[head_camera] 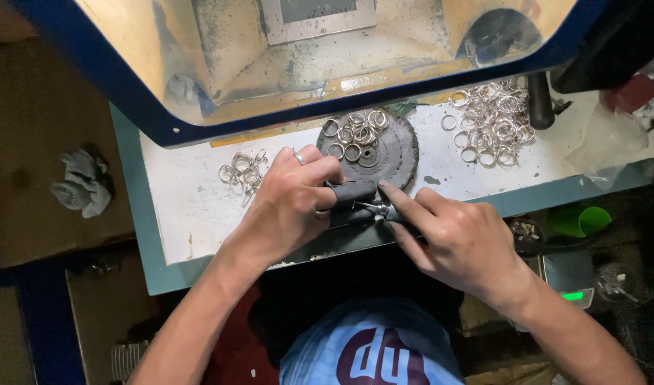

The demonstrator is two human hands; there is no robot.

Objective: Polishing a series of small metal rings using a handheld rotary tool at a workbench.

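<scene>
Blue shirt [373,349] at bottom edge, nearest the lens. Both forearms reach up from it to the counter [191,199], white top with teal rim.

Left hand [287,203]: grip pressed together around a dark cylindrical holder [352,194], fingers curled over its left end; a band on one finger. Holder lies at the counter's front edge, just below a dark grey disc [384,150].

Right hand [459,239]: index finger extended, tip on the holder's right end; thumb and finger pinch a small metal tool [377,208] against the holder.

Silver rings: a cluster [355,132] on the disc, a small heap [243,171] left of the hands, a larger heap [492,121] at right, well apart from both hands.

Blue-framed hood [127,93] above the counter. Grey rag [81,182] far left. Green cup [580,221] at right.
</scene>
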